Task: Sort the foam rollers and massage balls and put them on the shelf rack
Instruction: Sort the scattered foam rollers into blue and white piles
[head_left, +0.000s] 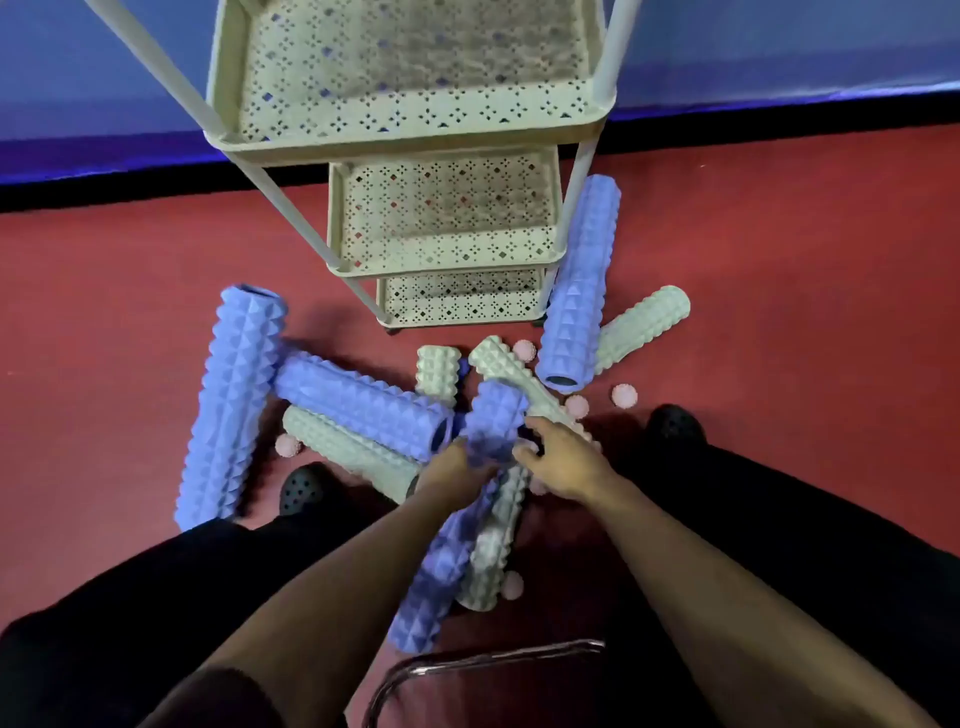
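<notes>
At the far left a long purple roller (228, 405) lies on the red floor (104, 322), its upper part touching a second purple roller (363, 402) that lies across a pale green roller (353, 452), with a pink massage ball (287, 445) just beside them. The person's left hand (457, 467) grips a short purple roller (493, 421), blurred, with fingers curled around its near end; the right hand (558, 460) reaches into the heap beside it, fingers bent over a green roller (519, 379), though whether it actually grips cannot be told. Nothing sits on the cream shelf rack (415, 140) (all three perforated trays look bare), so the sorting appears to have barely begun: every roller and ball remains on the floor. Further right, a purple roller (579, 286) leans against the rack's leg beside another green roller (644, 327), and a pink ball (624, 395) lies apart. The crossed rollers will likely hinder clean picks, and loose balls may roll away.
</notes>
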